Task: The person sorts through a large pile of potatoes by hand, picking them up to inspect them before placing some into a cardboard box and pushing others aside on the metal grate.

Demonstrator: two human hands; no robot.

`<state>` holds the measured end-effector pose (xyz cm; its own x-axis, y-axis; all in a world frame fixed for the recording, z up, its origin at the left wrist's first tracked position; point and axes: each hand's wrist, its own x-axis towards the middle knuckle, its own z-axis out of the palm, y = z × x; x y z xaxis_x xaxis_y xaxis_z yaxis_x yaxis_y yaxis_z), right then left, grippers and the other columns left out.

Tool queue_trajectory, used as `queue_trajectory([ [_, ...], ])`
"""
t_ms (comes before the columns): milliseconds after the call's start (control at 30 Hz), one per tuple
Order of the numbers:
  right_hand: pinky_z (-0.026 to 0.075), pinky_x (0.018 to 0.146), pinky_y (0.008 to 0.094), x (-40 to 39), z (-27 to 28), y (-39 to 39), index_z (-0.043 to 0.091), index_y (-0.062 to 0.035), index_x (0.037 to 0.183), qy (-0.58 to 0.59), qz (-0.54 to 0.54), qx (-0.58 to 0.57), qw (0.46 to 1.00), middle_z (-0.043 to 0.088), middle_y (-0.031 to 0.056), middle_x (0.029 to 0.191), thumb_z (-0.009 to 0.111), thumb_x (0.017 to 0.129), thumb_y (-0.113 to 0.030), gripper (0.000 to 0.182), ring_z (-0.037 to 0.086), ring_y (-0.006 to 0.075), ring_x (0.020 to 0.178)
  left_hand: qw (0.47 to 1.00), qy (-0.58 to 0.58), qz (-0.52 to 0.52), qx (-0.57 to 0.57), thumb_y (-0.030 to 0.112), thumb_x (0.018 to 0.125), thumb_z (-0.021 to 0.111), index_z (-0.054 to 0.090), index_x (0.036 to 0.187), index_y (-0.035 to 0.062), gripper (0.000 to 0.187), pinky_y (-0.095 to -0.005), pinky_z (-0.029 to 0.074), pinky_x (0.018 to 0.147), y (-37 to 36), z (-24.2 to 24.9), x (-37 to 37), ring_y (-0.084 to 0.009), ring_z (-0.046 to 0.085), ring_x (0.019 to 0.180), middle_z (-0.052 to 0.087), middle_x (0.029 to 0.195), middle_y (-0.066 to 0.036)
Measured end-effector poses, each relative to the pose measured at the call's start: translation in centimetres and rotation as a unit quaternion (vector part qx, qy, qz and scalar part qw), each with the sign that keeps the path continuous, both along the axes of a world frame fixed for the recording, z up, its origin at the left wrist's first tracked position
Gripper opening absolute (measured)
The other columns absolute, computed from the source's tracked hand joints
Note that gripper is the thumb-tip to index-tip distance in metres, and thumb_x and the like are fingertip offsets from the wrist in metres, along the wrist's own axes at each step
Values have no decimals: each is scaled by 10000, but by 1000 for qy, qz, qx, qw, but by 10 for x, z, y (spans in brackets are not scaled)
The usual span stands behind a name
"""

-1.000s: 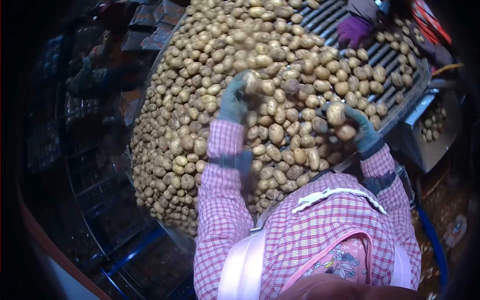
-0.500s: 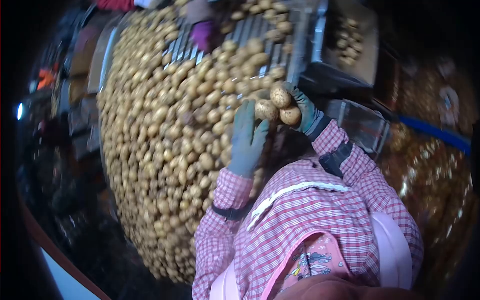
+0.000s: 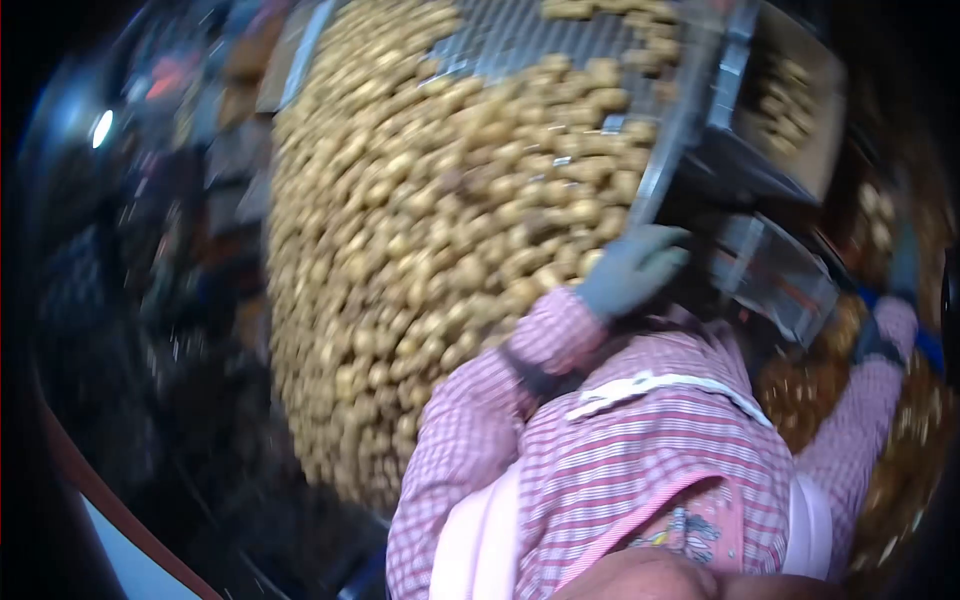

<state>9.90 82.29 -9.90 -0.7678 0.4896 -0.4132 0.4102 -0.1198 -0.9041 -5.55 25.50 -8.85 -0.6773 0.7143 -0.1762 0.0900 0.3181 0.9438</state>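
Potatoes [image 3: 440, 230] gone from right hand [image 3: 903, 262], seemingly swung aside.

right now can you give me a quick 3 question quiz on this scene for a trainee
1. True or false: the left hand wears a grey-green glove and rests by the edge of the potatoes.
2. Which way does the right arm reach? A) over the middle of the pile B) out to the person's right, away from the pile C) up to the face
3. Fill in: the person's shirt has a pink and white ____ pattern.

Key
1. True.
2. B. The right hand is blurred at the frame edge, so whether it holds anything cannot be told.
3. Checked.
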Motion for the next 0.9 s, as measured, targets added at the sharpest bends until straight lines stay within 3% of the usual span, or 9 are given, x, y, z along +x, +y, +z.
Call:
queue_trajectory([
  [67,482,1076,388,-47,-30,31,421,-8,1499,56,-21,-281,958,519,195,1474,521,1009,-118,511,563,313,1292,1000,1,14,-14,329,996,612,651,1293,54,407,-393,474,1043,-14,-6,3,-317,634,1175,669,1258,-172],
  [133,540,1002,326,-69,-96,43,427,16,1499,170,11,33,985,524,171,1477,389,1063,-135,463,610,271,1239,996,-28,63,-65,311,987,624,671,1270,62,379,-385,488,1033,-35,1,-4,-292,650,1150,686,1231,-157],
  [200,563,942,317,-130,-41,-137,504,6,1448,99,81,154,980,584,146,1427,454,1051,-257,479,668,226,1120,983,-6,167,-81,263,976,640,681,1264,81,343,-371,511,1004,-77,-9,-21,-254,663,1122,700,1216,-135],
  [267,562,913,301,-173,-19,-227,519,-5,1442,86,188,-94,974,620,133,1380,447,1049,-224,456,672,197,1087,949,128,266,-105,226,967,653,680,1267,79,336,-344,526,976,-149,-38,-49,-231,669,1097,704,1209,-124],
  [400,510,686,195,-233,-2,-381,616,-24,1346,145,336,-15,930,704,83,1206,514,1034,-243,395,644,77,807,854,57,491,-159,233,958,645,703,1234,92,315,-380,535,951,-248,-30,-120,-279,678,1021,705,1186,-129],
  [500,442,587,156,-264,13,-472,686,-45,1261,40,373,-173,911,732,22,1068,552,1034,-269,346,575,28,640,836,231,376,-325,256,898,636,701,1168,11,370,-466,490,1002,-244,-50,-149,-368,647,1055,713,1088,-183],
  [567,405,566,143,-285,12,-520,705,-57,1236,39,424,-162,890,736,-19,980,614,1016,-280,326,567,9,656,760,366,414,-343,254,875,638,697,1197,99,362,-469,405,1083,-217,-76,-132,-391,562,1182,641,1188,-177],
  [667,396,534,153,-294,8,-571,683,-64,1271,36,445,-173,878,740,-26,982,589,1032,-269,328,510,-16,602,869,200,420,-167,191,859,678,697,1170,96,327,-457,477,1010,-216,-62,-99,-390,588,1139,627,1207,-198],
  [900,460,637,165,-285,9,-596,688,-28,1250,-34,500,-205,841,739,35,1088,620,1015,-328,387,645,27,879,743,246,398,-478,162,862,685,678,1207,29,370,-418,497,1000,-347,-27,-114,-326,623,1089,660,1180,-174],
])
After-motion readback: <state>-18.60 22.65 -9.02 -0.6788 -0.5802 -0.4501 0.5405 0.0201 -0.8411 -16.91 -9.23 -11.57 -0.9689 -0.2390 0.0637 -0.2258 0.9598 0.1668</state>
